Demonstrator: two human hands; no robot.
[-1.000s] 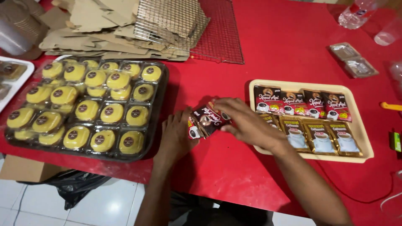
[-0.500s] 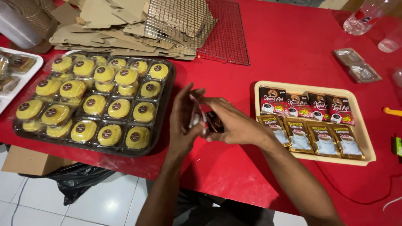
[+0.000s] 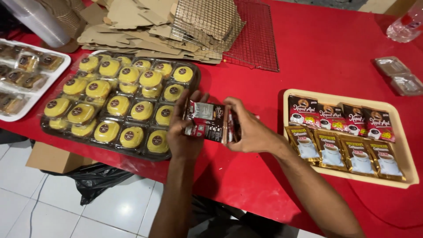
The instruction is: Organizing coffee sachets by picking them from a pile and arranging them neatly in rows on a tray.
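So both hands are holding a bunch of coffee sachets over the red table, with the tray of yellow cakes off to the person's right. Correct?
Not quite. The head view shows the left hand and right hand holding the coffee sachets over the red table, but the tray of yellow cakes lies to the person's left. The beige tray of sachets is on the right.

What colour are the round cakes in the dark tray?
Yellow, each with a dark round sticker on top; head view.
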